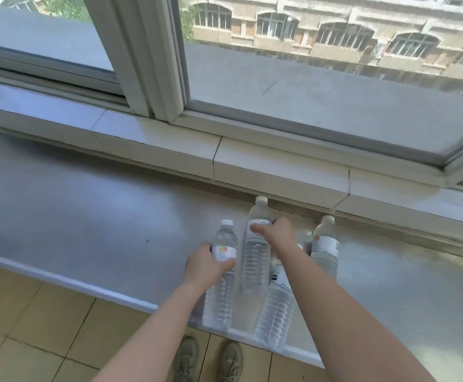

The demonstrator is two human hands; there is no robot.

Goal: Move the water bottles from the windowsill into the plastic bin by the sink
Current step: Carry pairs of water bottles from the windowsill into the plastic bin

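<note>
Shoes (208, 359) on tiled floor, below the windowsill (87, 216) edge. Four water bottles stand at that edge. Left hand (205, 264) wraps the left bottle (220, 274); right hand (277, 234) clamps the tall bottle (256, 260). Risk: right forearm lies against the front bottle (276, 307) and could topple it.

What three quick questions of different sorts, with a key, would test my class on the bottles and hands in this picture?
1. How many water bottles stand on the ledge?
2. True or false: the left hand is empty.
3. Which bottle does the right hand grip: (a) tallest middle bottle, (b) far-right bottle?

Key:
1. Four; the nearest bottle is partly behind the right arm.
2. False: it holds the left bottle.
3. (a), the tallest bottle; the far-right bottle stands free.
</note>
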